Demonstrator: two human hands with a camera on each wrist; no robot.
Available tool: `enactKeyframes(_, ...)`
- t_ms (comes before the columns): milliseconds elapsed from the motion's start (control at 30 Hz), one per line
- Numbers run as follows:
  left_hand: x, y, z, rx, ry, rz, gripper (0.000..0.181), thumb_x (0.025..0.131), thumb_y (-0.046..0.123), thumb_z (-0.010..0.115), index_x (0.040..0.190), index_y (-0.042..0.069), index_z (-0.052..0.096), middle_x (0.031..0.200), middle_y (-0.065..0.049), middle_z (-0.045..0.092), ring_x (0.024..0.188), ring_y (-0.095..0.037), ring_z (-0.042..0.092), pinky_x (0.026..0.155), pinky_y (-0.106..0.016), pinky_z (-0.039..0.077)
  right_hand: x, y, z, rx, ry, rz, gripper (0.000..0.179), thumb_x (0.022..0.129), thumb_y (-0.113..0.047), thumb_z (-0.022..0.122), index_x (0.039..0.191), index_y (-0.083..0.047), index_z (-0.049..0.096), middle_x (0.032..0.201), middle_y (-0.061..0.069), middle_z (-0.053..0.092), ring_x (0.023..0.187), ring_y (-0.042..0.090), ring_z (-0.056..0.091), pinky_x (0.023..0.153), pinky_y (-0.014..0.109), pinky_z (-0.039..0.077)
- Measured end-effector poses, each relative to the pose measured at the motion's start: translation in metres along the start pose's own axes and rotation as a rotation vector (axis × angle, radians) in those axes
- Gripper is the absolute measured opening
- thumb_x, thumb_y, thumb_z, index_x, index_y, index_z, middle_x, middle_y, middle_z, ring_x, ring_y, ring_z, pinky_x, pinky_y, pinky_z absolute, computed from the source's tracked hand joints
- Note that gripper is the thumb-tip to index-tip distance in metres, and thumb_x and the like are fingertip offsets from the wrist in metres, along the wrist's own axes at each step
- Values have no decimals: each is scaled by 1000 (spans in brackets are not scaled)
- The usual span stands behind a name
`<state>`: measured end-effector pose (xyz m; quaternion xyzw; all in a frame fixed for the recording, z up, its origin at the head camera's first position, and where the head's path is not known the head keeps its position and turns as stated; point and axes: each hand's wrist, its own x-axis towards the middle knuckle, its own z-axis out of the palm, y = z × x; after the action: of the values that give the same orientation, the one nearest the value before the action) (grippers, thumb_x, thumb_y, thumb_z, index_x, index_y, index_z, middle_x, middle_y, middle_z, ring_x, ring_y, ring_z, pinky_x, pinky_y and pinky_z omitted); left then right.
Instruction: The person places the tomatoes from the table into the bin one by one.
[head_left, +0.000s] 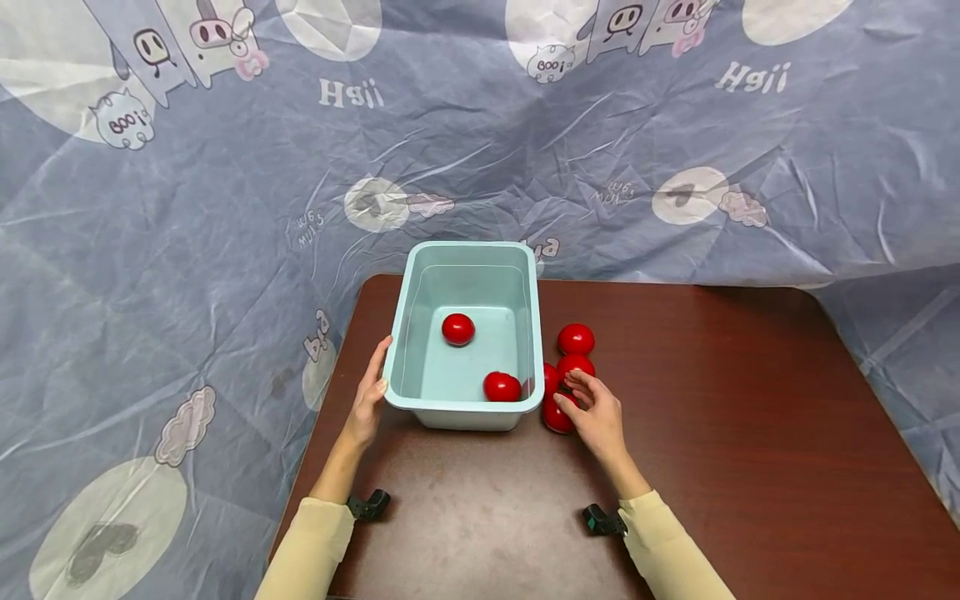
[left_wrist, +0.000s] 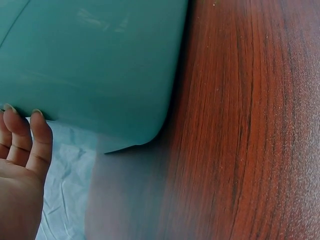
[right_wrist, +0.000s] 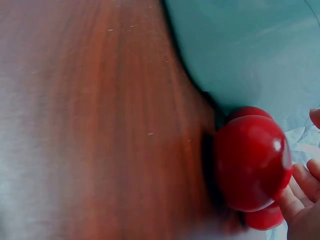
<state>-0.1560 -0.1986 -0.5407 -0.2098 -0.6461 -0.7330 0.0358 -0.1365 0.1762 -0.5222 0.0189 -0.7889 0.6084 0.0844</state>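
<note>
A pale teal plastic bin (head_left: pixel 480 417) stands on the table with two red tomatoes inside, one tomato (head_left: pixel 458 329) toward the back and one tomato (head_left: pixel 502 387) in the near right corner. My left hand (head_left: pixel 366 402) touches the bin's left side at the rim, fingers extended. Outside the right wall lie several more tomatoes in a cluster, the farthest tomato (head_left: pixel 576 339) behind the rest. My right hand (head_left: pixel 602 421) is at the nearest tomato (right_wrist: pixel 252 162), its thumb and fingers spread apart. In the right wrist view the fingers are beside that tomato, not closed round it.
The dark brown wooden table (head_left: pixel 750 417) extends to the right of the tomatoes. Wrinkled grey-blue cloth (head_left: pixel 465 150) with cartoon prints hangs behind and to the left of the table. Each wrist carries a black strapped device, such as the left wrist device (head_left: pixel 369 505).
</note>
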Motion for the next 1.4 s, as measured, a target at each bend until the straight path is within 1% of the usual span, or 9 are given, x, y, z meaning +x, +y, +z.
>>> enactKeyframes(267,-1,-1,0,-9,8,9,70,89,17,31,157,11,15,152,-20,29,120,-24,48,93,-32,43,-12,14,-2,-91,10,-15,50,79,-2,76,123,11,58,121,29,61,113,42,60,96,49,45)
enactKeyframes(400,-1,-1,1,-13,6,15,70,89,16,31,157,11,15,150,-23,30,116,-20,52,90,-32,45,-13,32,-2,-77,3,-3,55,76,-1,78,125,10,57,124,28,58,114,43,60,97,47,45)
enactKeyframes(567,-1,-1,0,-14,14,13,70,89,16,32,157,11,15,155,-15,26,124,-24,46,95,-31,42,-13,59,1,-109,-7,56,64,72,-7,83,130,-2,57,130,16,58,116,33,61,99,30,46)
enactKeyframes(733,0,-1,-1,-11,11,7,70,89,18,32,157,11,15,157,-15,24,129,-33,40,99,-33,39,-14,69,4,-150,-2,42,69,67,-8,87,129,-5,58,128,11,58,116,27,58,95,11,43)
enactKeyframes(800,0,-2,-1,-10,8,-1,70,89,18,32,157,12,16,156,-14,25,129,-34,39,99,-34,39,-16,67,5,-155,-5,33,70,65,-4,86,130,-3,58,128,13,58,116,29,58,95,12,43)
enactKeyframes(967,0,-2,-1,-9,8,-10,70,89,20,33,157,15,16,157,-12,26,128,-35,40,99,-36,40,-20,53,4,-125,-22,27,72,65,4,84,131,4,55,128,20,57,115,34,59,98,33,47)
enactKeyframes(1033,1,-2,-1,-8,6,-5,70,89,21,33,157,15,16,157,-13,25,128,-34,41,98,-36,41,-19,57,4,-101,-20,35,72,65,4,84,131,3,55,129,18,56,115,32,59,97,29,48)
enactKeyframes(1167,1,-2,-2,-9,-2,6,70,90,20,34,157,13,16,157,-15,24,128,-35,40,98,-36,42,-17,71,4,-46,-6,45,73,65,3,85,131,-2,57,129,13,56,115,25,58,91,8,43)
enactKeyframes(1400,0,-3,-3,-19,-5,2,71,89,21,34,157,13,16,157,-17,23,131,-35,38,101,-35,39,-14,54,3,-2,13,48,70,65,4,84,130,-5,58,127,12,57,110,12,58,90,9,44)
